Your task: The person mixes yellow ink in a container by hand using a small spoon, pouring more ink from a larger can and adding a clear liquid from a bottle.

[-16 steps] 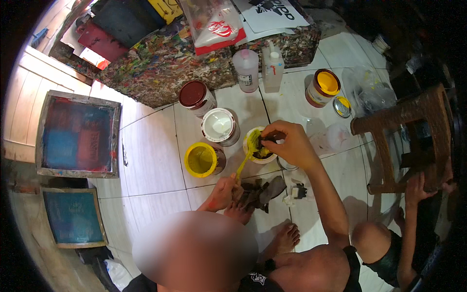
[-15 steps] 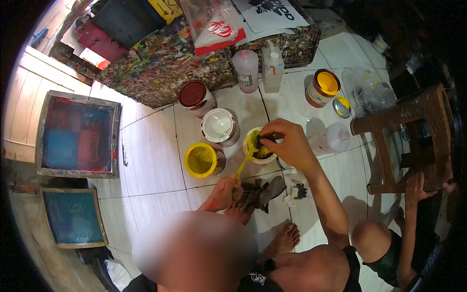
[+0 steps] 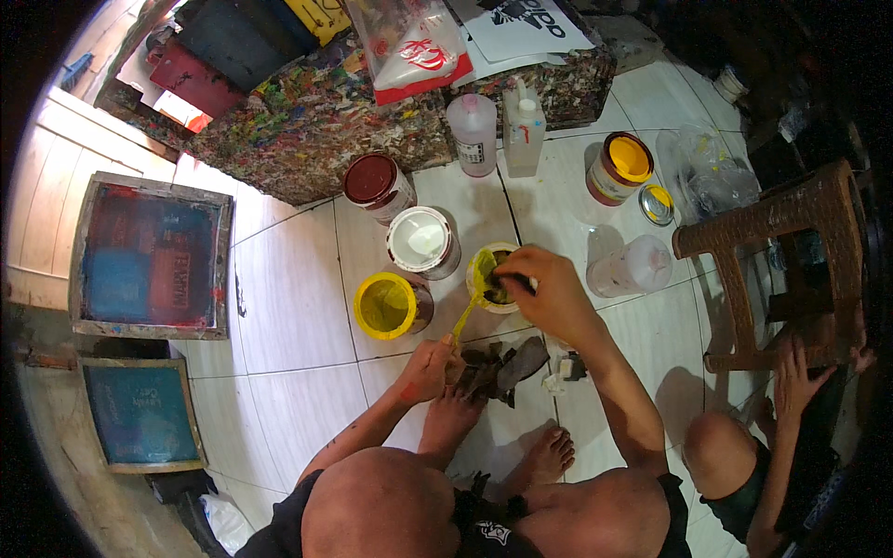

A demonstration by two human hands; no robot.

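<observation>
My left hand point(image 3: 423, 370) is closed round the handle of a yellow spoon point(image 3: 473, 302) smeared with yellow paint. The spoon's bowl end rests over a small white-rimmed tub point(image 3: 502, 249) that has yellow and dark matter inside. Above this tub, my right hand point(image 3: 549, 290) is bent down with thumb and fingers pinched close to the spoon's end. A dark bit shows at those fingertips, but I cannot make out what it is. Left of the tub stand a yellow-rimmed paint can point(image 3: 387, 327) and a white paint can point(image 3: 400, 249).
A dark red-lidded can point(image 3: 370, 181), two bottles, and an orange-yellow paint can point(image 3: 621, 169) stand farther off. A clear bottle point(image 3: 644, 265) lies beyond my right hand. Dark rags point(image 3: 502, 367) lie by my feet. At right, another person's hand point(image 3: 795, 377) is by a brown stool point(image 3: 767, 237).
My right hand has dipped slightly lower over the tub. The spoon has barely moved. A blurred patch at the bottom is gone, so my left forearm and knee show.
</observation>
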